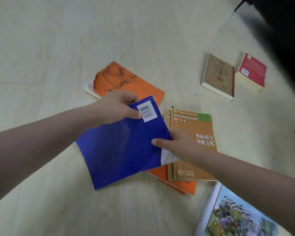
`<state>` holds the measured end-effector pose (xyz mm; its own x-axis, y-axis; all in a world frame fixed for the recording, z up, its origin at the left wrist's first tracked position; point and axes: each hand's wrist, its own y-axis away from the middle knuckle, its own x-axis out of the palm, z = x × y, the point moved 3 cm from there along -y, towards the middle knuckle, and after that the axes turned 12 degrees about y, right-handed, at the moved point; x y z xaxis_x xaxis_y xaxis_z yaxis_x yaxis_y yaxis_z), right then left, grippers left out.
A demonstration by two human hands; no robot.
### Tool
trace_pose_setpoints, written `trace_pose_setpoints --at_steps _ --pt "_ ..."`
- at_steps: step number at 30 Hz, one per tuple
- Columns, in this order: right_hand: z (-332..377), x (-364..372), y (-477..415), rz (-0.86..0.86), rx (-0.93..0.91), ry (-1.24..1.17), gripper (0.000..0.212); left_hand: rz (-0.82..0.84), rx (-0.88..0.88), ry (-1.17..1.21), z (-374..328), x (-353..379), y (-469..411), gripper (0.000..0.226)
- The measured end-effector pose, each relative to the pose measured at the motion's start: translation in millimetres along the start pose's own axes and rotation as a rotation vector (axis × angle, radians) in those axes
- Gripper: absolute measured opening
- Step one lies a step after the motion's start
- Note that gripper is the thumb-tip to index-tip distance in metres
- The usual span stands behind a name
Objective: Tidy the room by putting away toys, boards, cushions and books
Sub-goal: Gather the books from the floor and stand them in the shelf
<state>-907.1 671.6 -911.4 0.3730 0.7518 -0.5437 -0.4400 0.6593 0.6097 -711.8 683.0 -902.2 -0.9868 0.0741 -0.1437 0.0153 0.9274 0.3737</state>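
A blue book (121,147) with a white label near its top is held over the pale floor between both hands. My left hand (117,106) pinches its top edge, thumb on the cover. My right hand (175,145) grips its right edge, thumb on the cover, fingers underneath. Under and right of it lies a stack of tan-gold textbooks (194,132) on an orange book (179,184). Another orange book (124,80) lies on the floor beyond my left hand.
A brown paperback (218,75) and a red paperback (252,70) lie at the far right. A picture book with a painted landscape (237,217) sits at the bottom right. A dark blurred shape (283,31) fills the top right corner.
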Motion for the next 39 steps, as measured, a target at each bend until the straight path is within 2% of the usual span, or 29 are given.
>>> trace_pose_setpoints --at_steps 2,6,8,10,11,13,16,18,21,23,26,29,30,34,39 --pt "-4 -16 15 0.021 0.018 -0.036 0.008 0.021 0.005 0.03 -13 12 -6 0.009" --pt "-30 -34 46 0.046 0.015 -0.02 0.02 0.056 -0.046 0.096 -20 47 -15 0.012" --pt "-51 -38 63 0.028 0.022 -0.065 0.024 -0.069 -0.061 0.132 -22 63 -17 0.011" --pt "-70 -39 74 -0.03 0.025 -0.147 0.032 -0.238 -0.078 0.08 -23 69 -16 0.022" --pt "-76 -39 77 -0.057 0.03 -0.192 0.03 -0.263 -0.118 0.04 -23 68 -13 0.028" --pt "-92 -48 90 -0.112 0.025 -0.266 0.023 -0.152 -0.309 -0.012 -25 79 -9 0.043" --pt "-106 -71 107 -0.187 -0.005 -0.291 0.025 0.108 -0.66 0.074 -30 97 -4 0.08" --pt "-105 -92 122 -0.256 -0.069 -0.296 0.025 0.175 -0.727 0.173 -37 110 -9 0.098" --pt "-99 -120 138 -0.389 -0.223 -0.245 0.031 0.223 -0.717 0.408 -57 135 -19 0.107" --pt "-99 -135 146 -0.518 -0.341 -0.085 0.034 0.276 -0.651 0.566 -78 151 -25 0.098" --pt "-107 -143 152 -0.677 -0.473 0.25 0.041 0.246 -0.508 0.823 -100 172 -30 0.068" --pt "-122 -130 143 -0.68 -0.514 0.479 0.045 0.125 -0.443 0.728 -86 183 -34 0.023" --pt "-129 -122 138 -0.64 -0.507 0.533 0.048 0.082 -0.451 0.664 -74 185 -34 0.016" --pt "-163 -90 116 -0.451 -0.51 0.718 0.054 0.005 -0.558 0.548 -29 187 -34 0.012" --pt "-203 -76 101 -0.51 -0.501 0.755 0.036 -0.015 -0.509 0.389 15 174 -43 0.029"
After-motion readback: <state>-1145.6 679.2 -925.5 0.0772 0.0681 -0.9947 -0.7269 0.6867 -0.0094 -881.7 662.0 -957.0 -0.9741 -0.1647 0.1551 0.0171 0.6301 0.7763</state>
